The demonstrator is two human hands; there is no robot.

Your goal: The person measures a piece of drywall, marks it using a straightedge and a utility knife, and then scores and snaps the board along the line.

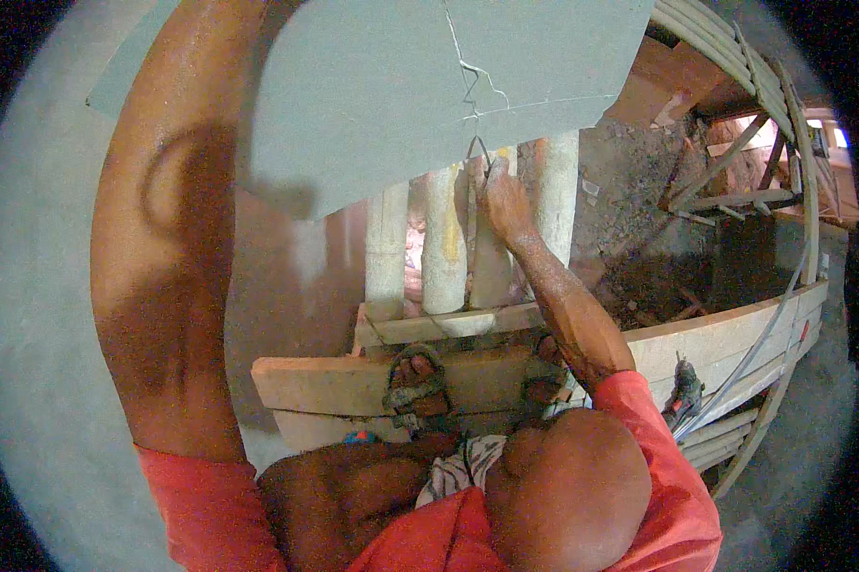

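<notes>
A grey-green board [372, 105] spans the upper middle of the head view, with jagged pale cracks running down to its near edge. My right hand [508, 202] is closed just below that edge, on a thin dark wire [474, 151] that bends into a narrow loop against the board. Part of the wire is hidden by my fingers. My left arm stretches up past the board's left side and out at the top edge, so my left hand is out of sight.
Below me are wooden planks [334, 381] under my sandalled feet [418, 386]. Pale round posts [446, 238] stand beneath the board. A power tool [683, 391] and a grey cable [749, 367] are at right, beside a curved wooden frame [799, 133]. Rubble [630, 200] lies lower down.
</notes>
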